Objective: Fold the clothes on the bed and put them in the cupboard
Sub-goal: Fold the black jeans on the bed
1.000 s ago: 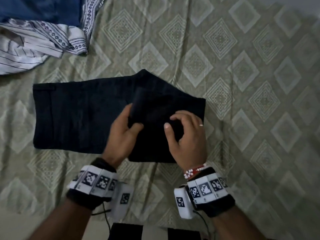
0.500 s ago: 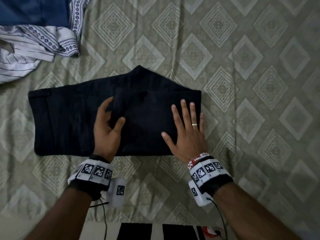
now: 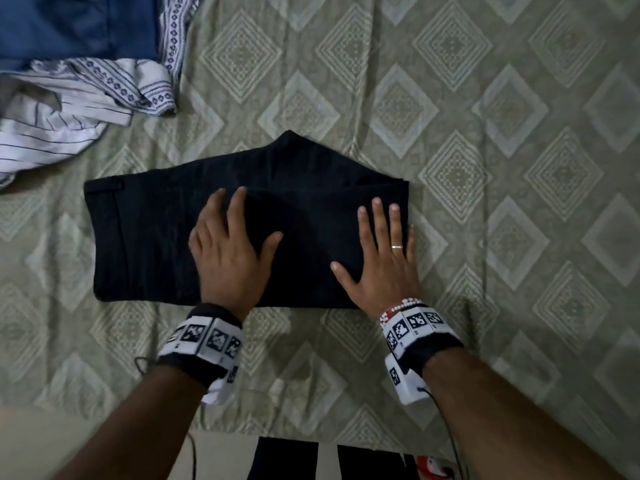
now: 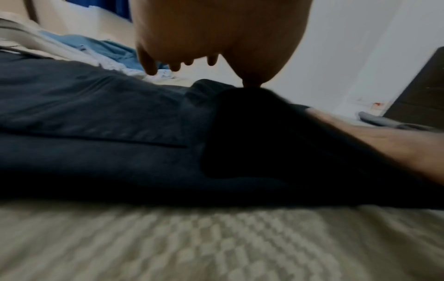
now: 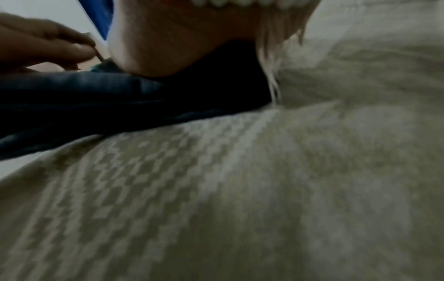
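Note:
Folded dark navy trousers (image 3: 145,233) lie flat on the patterned bed sheet (image 3: 502,168), waistband at the left. My left hand (image 3: 232,251) lies flat on the middle of them with its fingers spread. My right hand (image 3: 381,258) presses flat on the folded right end, fingers straight, a ring on one finger. In the left wrist view the trousers (image 4: 108,117) fill the middle under my left hand (image 4: 216,38), and my right hand (image 4: 384,140) rests on them. In the right wrist view the trousers (image 5: 84,98) sit under my right hand's palm (image 5: 168,47).
A pile of unfolded clothes lies at the bed's top left: a blue garment (image 3: 69,26) and a white striped garment (image 3: 62,123) with a patterned border. The bed's near edge (image 3: 242,431) runs below my wrists. A dark cupboard side (image 4: 420,91) stands at the far right.
Both hands let go of the folded trouser leg they were gripping and flattened on the trousers. Since then they have slid a little outward, smoothing the fold.

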